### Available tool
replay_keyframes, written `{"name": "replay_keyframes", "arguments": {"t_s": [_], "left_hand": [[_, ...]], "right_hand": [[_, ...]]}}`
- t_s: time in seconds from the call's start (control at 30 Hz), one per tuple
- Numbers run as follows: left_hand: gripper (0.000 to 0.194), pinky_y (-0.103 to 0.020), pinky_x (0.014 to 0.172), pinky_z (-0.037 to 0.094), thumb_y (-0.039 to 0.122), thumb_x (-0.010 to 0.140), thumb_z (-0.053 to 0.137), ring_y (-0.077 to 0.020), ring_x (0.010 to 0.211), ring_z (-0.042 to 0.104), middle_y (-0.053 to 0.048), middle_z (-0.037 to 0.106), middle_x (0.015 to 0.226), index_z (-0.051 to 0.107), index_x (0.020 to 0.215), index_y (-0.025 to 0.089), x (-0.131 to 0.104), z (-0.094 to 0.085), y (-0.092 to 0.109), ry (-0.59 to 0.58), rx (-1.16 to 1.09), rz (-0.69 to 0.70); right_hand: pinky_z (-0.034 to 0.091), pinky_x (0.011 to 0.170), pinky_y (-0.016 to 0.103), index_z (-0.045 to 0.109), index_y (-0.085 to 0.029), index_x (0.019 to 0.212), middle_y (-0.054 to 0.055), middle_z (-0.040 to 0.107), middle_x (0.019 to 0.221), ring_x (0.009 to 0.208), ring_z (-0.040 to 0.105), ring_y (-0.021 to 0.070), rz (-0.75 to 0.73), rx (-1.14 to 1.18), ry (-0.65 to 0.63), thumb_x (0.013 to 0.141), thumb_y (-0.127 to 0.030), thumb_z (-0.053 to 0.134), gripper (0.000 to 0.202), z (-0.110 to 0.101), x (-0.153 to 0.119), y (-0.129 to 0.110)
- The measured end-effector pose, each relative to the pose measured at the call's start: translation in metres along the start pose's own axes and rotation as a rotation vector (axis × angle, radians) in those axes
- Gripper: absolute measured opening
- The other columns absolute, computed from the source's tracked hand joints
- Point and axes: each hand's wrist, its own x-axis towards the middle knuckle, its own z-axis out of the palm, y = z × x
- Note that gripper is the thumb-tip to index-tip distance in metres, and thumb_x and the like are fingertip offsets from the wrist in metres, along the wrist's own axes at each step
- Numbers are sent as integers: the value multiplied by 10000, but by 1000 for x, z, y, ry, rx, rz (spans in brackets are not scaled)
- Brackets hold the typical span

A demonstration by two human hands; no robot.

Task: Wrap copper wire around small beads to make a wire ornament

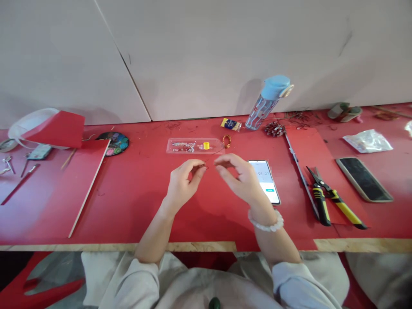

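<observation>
Thumb and forefinger of my left hand (183, 184) are pinched on a thin dark cord (211, 157), whose line runs up toward a small coil of gold-brown cord (227, 141). Facing it across a narrow gap, my right hand (240, 176) has its fingers curled and the fingertips close to the thumb; anything between them is too small to make out. Just beyond both hands lies a clear plastic tray (169, 147) with rows of small beads (183, 147) and a yellow cap-like piece (206, 146) in it.
A lit phone (268, 189) lies beside my right wrist. Yellow-black pliers (328, 197) and a dark phone (363, 179) are at right. A blue-lidded bottle (265, 103) stands by the wall. Leftward are a red board (83, 189) and a round multicoloured palette (119, 143).
</observation>
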Motion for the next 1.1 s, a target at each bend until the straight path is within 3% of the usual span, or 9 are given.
{"name": "replay_keyframes", "arguments": {"t_s": [0.1,0.17,0.27,0.37,0.43,0.6,0.83,0.93,1.1], "left_hand": [[129,-186,586,554,298,981,600,-94,589,678,-11,757,790,662,928,197,1,-1,0,33,-20,-20],[127,-182,569,547,289,974,603,-91,582,669,-10,754,780,658,906,197,2,-2,0,54,-32,-20],[120,-187,585,545,249,958,613,-91,592,657,4,727,736,648,856,198,3,-3,2,85,-11,34],[115,-189,588,532,190,942,621,-92,606,642,15,701,707,641,830,199,3,-3,5,105,11,103],[123,-187,581,519,156,934,626,-91,610,633,19,691,696,637,819,199,3,-4,8,110,2,129],[155,-195,545,482,132,930,632,-87,575,585,30,662,659,630,792,202,7,-8,21,110,11,171],[137,-215,570,509,120,908,654,-100,607,619,18,692,694,644,801,205,10,-22,39,239,-3,225],[119,-229,573,522,121,910,652,-112,622,637,5,699,702,659,825,204,9,-27,41,270,-4,240],[109,-239,576,538,124,914,646,-124,641,653,-1,700,705,659,843,206,8,-30,39,260,19,236]], "right_hand": [[587,760,382,658,-240,987,62,722,904,798,694,220,113,-262,129,920,-385,575,180,-43,-23,45],[582,808,454,647,-243,1041,99,714,1017,848,688,260,248,-525,132,864,-449,589,278,-78,-41,80],[470,995,648,639,-230,1117,164,681,1144,1092,645,397,339,-644,109,729,-521,675,487,-121,-68,122],[394,1063,681,613,-234,1203,166,650,1205,1160,621,414,371,-679,81,712,-568,680,597,-141,-89,145],[379,1089,645,579,-246,1268,163,620,1277,1236,583,404,360,-699,35,739,-575,668,629,-142,-98,153],[356,1099,628,565,-237,1287,179,588,1338,1311,517,410,354,-682,63,725,-531,686,646,-136,-105,162],[426,1008,661,584,-242,1245,159,627,1280,1030,618,340,346,-614,240,758,-488,604,546,-133,-89,166],[503,911,591,605,-229,1211,155,671,1203,881,632,284,333,-558,313,770,-448,596,492,-124,-75,167],[554,790,458,592,-205,1201,124,749,1020,892,689,266,310,-451,421,845,-346,484,398,-101,-59,162]]}}
